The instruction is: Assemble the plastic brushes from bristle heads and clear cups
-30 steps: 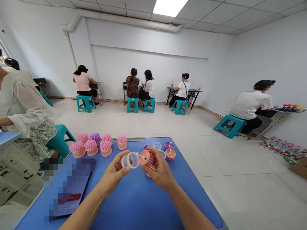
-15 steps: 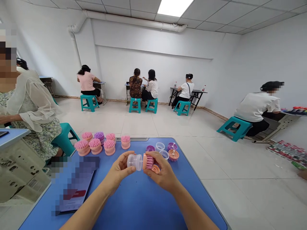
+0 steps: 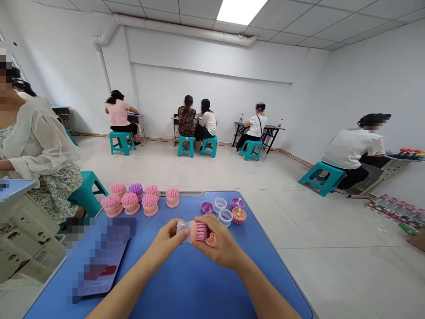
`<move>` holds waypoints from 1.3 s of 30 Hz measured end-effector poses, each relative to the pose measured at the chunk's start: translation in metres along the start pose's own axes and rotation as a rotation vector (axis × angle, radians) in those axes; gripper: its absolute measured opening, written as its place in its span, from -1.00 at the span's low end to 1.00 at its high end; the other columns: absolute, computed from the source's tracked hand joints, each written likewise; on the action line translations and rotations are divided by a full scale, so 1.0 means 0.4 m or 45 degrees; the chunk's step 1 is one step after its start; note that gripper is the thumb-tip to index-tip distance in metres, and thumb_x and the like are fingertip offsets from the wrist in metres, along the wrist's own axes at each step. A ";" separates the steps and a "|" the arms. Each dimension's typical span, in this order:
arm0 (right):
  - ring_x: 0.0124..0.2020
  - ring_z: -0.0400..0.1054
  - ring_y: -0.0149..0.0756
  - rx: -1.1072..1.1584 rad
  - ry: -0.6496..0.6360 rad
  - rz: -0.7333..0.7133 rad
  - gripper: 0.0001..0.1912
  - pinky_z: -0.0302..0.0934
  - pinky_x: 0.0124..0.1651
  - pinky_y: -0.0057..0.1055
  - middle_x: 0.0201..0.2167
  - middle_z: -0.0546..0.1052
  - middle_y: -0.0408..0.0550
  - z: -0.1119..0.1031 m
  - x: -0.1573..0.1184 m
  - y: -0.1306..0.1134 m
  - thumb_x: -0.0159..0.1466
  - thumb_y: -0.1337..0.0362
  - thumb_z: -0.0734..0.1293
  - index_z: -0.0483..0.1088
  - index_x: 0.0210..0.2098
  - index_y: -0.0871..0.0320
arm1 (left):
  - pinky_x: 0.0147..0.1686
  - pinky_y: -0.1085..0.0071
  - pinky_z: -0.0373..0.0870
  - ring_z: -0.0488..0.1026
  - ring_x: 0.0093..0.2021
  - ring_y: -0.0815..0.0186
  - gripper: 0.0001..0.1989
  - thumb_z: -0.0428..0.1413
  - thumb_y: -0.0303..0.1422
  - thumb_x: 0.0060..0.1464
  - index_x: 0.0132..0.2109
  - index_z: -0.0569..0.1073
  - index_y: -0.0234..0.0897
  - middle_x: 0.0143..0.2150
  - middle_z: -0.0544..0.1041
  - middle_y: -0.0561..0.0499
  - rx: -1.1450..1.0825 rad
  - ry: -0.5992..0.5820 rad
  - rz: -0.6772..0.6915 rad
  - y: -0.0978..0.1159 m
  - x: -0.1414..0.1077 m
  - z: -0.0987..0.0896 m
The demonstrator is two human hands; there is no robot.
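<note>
My left hand (image 3: 165,243) is closed around a clear plastic cup (image 3: 182,227) lying on its side above the blue table. My right hand (image 3: 222,244) grips a brush head (image 3: 200,231) with pink bristles and an orange base, the bristles facing right. The base meets the cup's open end; whether it is seated cannot be seen. By my right fingers shows an orange cap (image 3: 211,239); I cannot tell if it is held or on the table. Beyond are clear rings (image 3: 225,217), a purple cap (image 3: 207,207), a purple bristle piece (image 3: 237,203) and an orange one (image 3: 239,215).
Several bristle brushes (image 3: 150,205) stand upright at the table's far left. A phone (image 3: 102,274) lies at the left on the blue table (image 3: 199,283). A person (image 3: 43,133) sits close by on the left; other people sit on teal stools (image 3: 322,178) farther off.
The gap between cup and brush head has closed; my right hand moved left and slightly down, bringing the brush head's base against the cup. The orange cap shows slightly lower.
</note>
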State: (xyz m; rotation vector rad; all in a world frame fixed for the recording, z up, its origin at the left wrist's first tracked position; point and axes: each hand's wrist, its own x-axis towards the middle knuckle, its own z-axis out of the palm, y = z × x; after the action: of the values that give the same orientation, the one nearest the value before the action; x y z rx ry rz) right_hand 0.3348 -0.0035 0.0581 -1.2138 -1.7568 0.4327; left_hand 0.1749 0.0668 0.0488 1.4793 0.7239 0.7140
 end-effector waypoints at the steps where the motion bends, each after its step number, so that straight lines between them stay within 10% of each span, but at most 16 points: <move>1: -0.14 0.25 -0.23 -0.011 -0.004 -0.011 -0.55 0.20 -0.10 -0.25 -0.19 0.37 -0.03 0.002 0.000 0.002 0.04 0.36 0.32 0.24 -0.06 0.08 | -0.44 0.48 0.22 0.29 -0.45 0.37 -0.69 0.09 -0.13 -0.11 -0.35 0.36 -0.31 -0.49 0.35 0.09 0.015 0.015 -0.031 0.000 0.000 0.001; 10: -0.06 0.22 -0.23 -0.058 -0.089 -0.039 -0.51 0.15 -0.02 -0.24 -0.10 0.35 -0.02 0.002 -0.004 0.011 0.05 0.37 0.32 0.22 -0.02 0.06 | -0.54 0.48 0.15 0.26 -0.61 0.43 -0.51 -0.08 0.05 -0.05 -0.41 0.39 -0.34 -0.58 0.41 0.06 0.020 -0.048 -0.326 -0.002 0.003 -0.002; 25: -0.48 0.27 -0.39 0.115 -0.129 0.291 -0.60 0.18 -0.47 -0.47 -0.42 0.40 -0.13 0.004 0.001 0.024 0.11 0.08 0.27 0.28 -0.10 0.11 | -0.37 0.44 0.24 0.33 -0.36 0.33 -0.48 0.26 -0.20 -0.30 -0.14 0.29 -0.21 -0.36 0.40 0.08 -0.155 -0.125 -0.099 0.010 -0.010 0.004; 34: -0.26 0.30 -0.33 0.437 -0.121 0.358 -0.38 0.23 -0.30 -0.40 -0.11 0.32 0.00 0.013 -0.005 0.032 0.08 0.13 0.32 0.08 0.10 0.01 | -0.38 0.46 0.23 0.33 -0.36 0.33 -0.56 0.22 -0.18 -0.23 -0.19 0.30 -0.26 -0.36 0.42 0.06 -0.111 0.056 0.027 -0.001 -0.005 0.004; 39: -0.42 0.32 -0.41 0.505 -0.132 0.348 -0.61 0.21 -0.39 -0.47 -0.34 0.40 -0.09 0.011 0.005 0.030 0.11 0.07 0.27 0.29 -0.11 0.12 | -0.38 0.47 0.25 0.34 -0.33 0.31 -0.54 0.23 -0.22 -0.24 -0.15 0.30 -0.23 -0.30 0.42 0.02 -0.125 -0.085 0.072 -0.015 -0.001 -0.006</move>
State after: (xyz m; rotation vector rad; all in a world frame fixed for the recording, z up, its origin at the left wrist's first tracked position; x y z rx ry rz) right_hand 0.3376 0.0046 0.0483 -1.1572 -1.4979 0.9712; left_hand 0.1726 0.0679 0.0429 1.4313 0.5901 0.7292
